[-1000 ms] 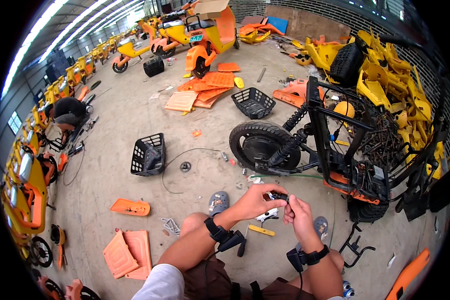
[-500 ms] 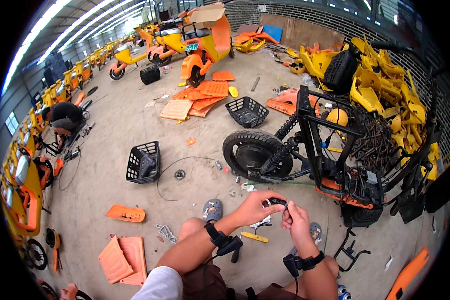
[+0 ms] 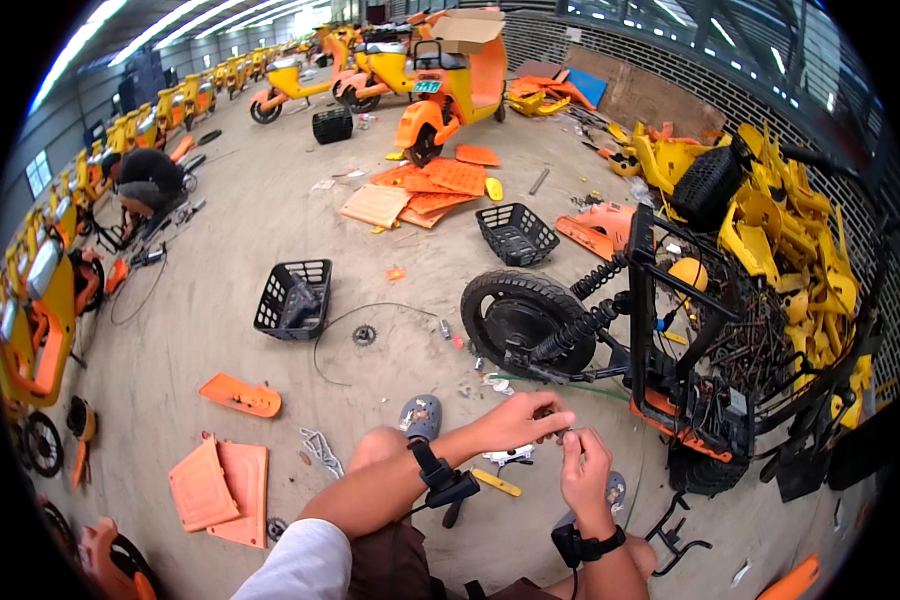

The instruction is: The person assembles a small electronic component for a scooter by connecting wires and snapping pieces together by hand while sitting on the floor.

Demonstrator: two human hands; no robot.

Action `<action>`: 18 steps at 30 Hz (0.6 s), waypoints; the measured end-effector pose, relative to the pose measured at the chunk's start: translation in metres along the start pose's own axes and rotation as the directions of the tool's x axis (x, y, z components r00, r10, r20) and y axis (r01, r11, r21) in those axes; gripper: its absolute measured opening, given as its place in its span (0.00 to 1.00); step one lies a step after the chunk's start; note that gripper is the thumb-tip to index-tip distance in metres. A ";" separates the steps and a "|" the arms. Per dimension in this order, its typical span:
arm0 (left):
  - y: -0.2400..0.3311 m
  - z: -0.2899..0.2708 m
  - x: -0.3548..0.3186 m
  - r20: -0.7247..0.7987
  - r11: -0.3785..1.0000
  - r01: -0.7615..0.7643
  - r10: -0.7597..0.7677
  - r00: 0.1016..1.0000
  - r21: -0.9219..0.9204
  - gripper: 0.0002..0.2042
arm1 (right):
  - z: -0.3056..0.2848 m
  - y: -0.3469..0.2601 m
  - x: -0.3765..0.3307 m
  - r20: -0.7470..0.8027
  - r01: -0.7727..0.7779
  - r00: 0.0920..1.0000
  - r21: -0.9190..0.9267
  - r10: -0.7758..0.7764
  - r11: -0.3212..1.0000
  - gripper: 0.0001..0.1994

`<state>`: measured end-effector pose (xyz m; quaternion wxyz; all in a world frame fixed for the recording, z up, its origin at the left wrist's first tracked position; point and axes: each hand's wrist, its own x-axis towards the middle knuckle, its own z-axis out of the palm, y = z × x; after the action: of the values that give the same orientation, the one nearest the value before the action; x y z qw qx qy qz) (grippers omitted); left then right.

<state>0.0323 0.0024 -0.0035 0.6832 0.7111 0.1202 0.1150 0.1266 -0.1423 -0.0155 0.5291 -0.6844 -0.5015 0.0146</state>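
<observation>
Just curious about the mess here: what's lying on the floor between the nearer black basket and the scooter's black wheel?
In the head view, between the black basket and wheel lie a looping black cable and a small gear-like disc.

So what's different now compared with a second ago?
The camera has swung left, so the stripped scooter frame now sits further right. The left hand and right hand stay pinched together on a small dark part, too small to identify. The black baskets haven't moved.

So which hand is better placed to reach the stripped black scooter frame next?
Probably the right hand: it sits nearer the stripped black scooter frame. The left hand crosses over, both pinching a small dark part.
</observation>
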 end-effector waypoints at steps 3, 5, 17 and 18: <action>0.002 -0.007 -0.007 -0.005 0.961 -0.268 0.269 0.963 0.069 0.17 | 0.002 0.006 -0.002 0.054 -0.160 0.986 0.092 0.155 0.983 0.15; 0.003 -0.017 -0.012 0.056 0.974 -0.173 0.167 0.984 0.145 0.17 | 0.005 0.005 -0.002 0.134 -0.342 0.939 0.279 0.316 0.897 0.15; -0.011 -0.047 -0.034 -0.046 0.972 -0.137 0.148 0.988 0.192 0.14 | 0.033 0.001 0.006 0.209 -0.156 0.970 0.136 0.125 0.978 0.10; -0.014 -0.049 -0.034 -0.062 0.970 -0.151 0.165 0.984 0.193 0.15 | 0.036 0.001 0.006 0.206 -0.180 0.968 0.155 0.146 0.971 0.10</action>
<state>-0.0163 0.0378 -0.0158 0.5966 0.7745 0.0999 0.1849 0.1106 -0.1126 -0.0292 0.5322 -0.6704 -0.4891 0.1676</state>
